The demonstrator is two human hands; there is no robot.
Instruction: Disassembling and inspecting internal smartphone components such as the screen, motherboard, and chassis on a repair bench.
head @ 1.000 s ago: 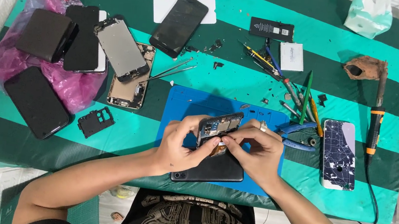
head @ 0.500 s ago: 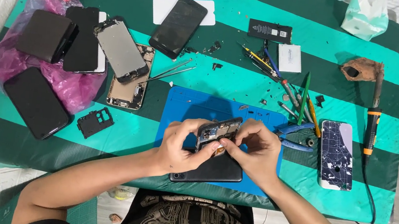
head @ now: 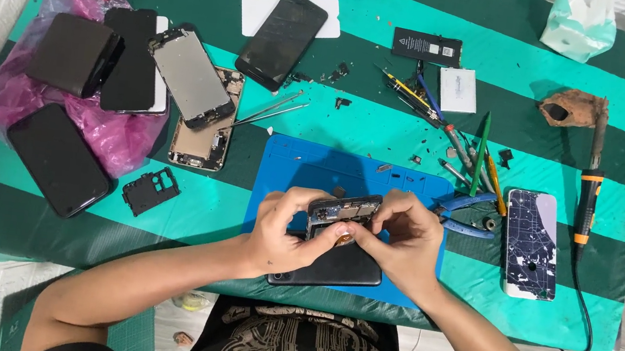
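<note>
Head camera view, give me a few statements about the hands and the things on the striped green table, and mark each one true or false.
1. Both hands, left hand and right hand, grip the opened dark phone body. True.
2. The hands work above the blue rectangular work mat. True.
3. The orange-handled soldering iron lies by the left hand. False: it lies at the table's far right, untouched.
4. The crumpled pink plastic bag sits on the blue mat. False: it lies at the left, under several dark phones.
5. A phone with a cracked patterned back lies right of the mat. True.
</note>
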